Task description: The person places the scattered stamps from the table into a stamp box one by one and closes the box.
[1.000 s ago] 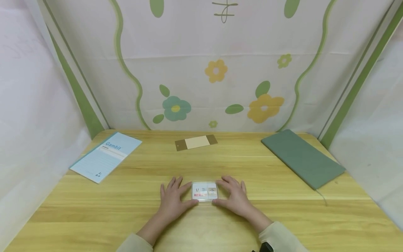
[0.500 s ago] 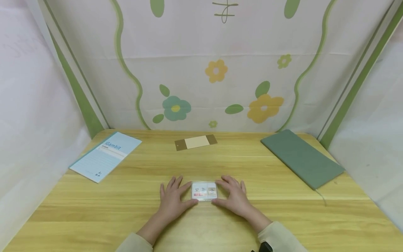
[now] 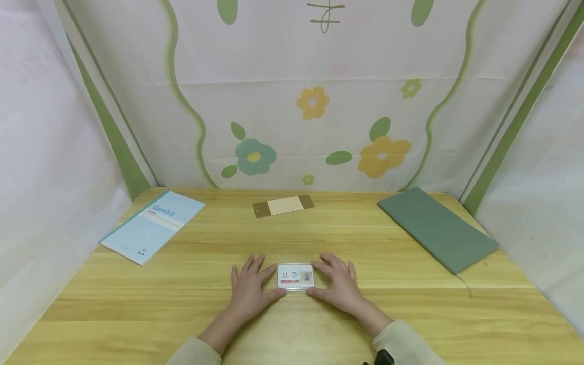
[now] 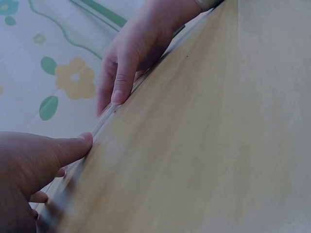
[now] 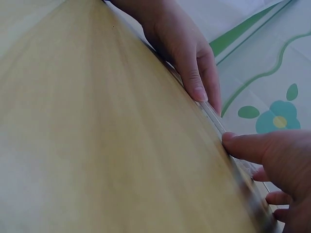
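A small clear flat case with a printed white card in it [image 3: 295, 277] lies on the wooden table between both hands. My left hand [image 3: 250, 291] pinches its left end, thumb at the near corner and index finger at the far one. On the right end, my right hand [image 3: 339, 289] grips it the same way. The other fingers of each hand spread outward over the table. In the left wrist view the case's thin clear edge [image 4: 103, 124] shows between the two thumbs; its printed face is hidden there.
A light blue notebook [image 3: 152, 227] lies at the left, a dark green notebook [image 3: 435, 230] with a ribbon at the right. A brown and cream tag-like strip [image 3: 285, 206] lies near the back. A flower-patterned cloth [image 3: 283, 66] hangs behind the table [image 3: 219, 223].
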### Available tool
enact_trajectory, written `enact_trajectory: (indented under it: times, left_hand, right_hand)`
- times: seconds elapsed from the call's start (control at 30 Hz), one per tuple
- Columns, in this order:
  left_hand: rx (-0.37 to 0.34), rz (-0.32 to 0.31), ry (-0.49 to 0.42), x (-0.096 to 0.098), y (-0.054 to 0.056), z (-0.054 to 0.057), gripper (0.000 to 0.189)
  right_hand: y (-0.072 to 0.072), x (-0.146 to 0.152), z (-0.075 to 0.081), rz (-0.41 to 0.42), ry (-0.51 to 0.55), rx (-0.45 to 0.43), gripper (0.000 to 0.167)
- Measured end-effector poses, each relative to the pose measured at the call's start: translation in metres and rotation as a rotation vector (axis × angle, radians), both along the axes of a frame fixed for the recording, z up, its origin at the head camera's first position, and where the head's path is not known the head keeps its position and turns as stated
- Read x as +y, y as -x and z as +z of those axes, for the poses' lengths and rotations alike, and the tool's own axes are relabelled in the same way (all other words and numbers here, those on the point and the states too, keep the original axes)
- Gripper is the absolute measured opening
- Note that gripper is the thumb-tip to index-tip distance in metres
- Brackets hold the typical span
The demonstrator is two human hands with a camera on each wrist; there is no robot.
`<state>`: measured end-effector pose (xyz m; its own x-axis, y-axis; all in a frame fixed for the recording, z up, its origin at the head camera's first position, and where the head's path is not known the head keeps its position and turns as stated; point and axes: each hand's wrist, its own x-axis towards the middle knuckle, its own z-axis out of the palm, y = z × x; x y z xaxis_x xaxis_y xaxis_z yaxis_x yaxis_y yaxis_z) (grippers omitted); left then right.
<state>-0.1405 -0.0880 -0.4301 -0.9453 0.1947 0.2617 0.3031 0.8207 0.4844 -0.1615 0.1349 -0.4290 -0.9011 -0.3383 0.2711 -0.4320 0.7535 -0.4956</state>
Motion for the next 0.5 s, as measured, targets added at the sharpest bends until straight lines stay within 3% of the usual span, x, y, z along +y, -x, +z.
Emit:
enact_trajectory:
  times: [0.5]
  left_hand:
    - [-0.023,-0.012,0.013,-0.0024,0.0017,-0.0011,0.063]
  right_hand:
    - [-0.0002,-0.0005,0.0025,0.011,-0.034,-0.045,0.062]
